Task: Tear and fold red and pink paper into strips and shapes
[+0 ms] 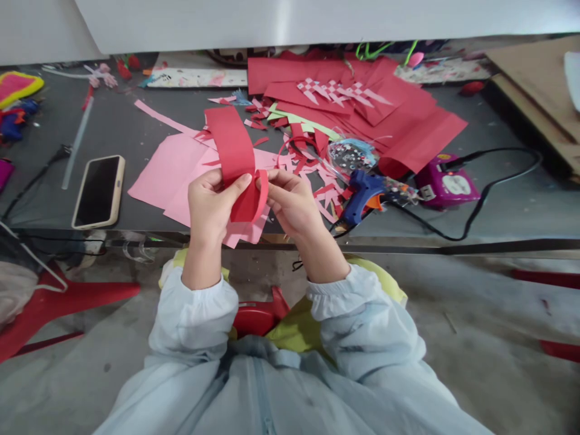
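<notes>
My left hand (211,202) is closed on a wide red paper strip (233,145), thumb on its face. The strip stands up and curves away above the hand. A narrower red paper band (261,196) bends along the right edge of that strip, and my right hand (292,202) pinches it near its top. Whether the narrow band is still joined to the wide strip I cannot tell. Sheets of pink paper (158,172) lie under and left of my hands. Red and pink paper scraps (317,178) are scattered just beyond my right hand.
A blue glue gun (362,196) lies to the right, its cable near a purple box (446,184). Stacked red paper (421,133) spreads behind, with woven red-and-white pieces (333,90) on top. A phone (98,192) and a clear glue stick (78,142) lie left.
</notes>
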Action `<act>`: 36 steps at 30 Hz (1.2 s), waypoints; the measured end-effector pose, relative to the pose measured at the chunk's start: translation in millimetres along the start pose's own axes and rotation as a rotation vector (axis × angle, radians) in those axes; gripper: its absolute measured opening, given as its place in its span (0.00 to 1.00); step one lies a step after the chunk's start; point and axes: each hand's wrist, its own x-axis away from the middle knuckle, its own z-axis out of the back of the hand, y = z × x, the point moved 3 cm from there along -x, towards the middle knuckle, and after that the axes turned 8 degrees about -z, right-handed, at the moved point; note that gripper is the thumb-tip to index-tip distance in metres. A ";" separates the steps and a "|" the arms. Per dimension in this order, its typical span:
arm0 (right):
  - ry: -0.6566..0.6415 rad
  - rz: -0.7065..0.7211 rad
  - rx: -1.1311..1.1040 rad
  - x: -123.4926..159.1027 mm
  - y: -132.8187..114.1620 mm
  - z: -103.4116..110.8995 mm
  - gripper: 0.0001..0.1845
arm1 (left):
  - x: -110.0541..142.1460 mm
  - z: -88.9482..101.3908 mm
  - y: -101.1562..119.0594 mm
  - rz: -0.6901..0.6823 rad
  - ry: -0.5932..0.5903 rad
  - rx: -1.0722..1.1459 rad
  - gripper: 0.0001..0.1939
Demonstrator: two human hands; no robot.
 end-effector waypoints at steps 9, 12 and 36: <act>0.045 0.106 -0.038 0.3 -0.6 -7.6 0.20 | 0.9 -4.9 3.1 -0.015 0.077 0.033 0.13; 0.027 0.059 -0.029 0.4 -2.7 -8.6 0.21 | -0.3 -3.3 3.0 -0.026 0.077 0.045 0.15; -0.054 0.050 -0.029 -2.6 0.5 -2.2 0.21 | -1.6 -3.1 0.1 -0.036 0.034 0.051 0.11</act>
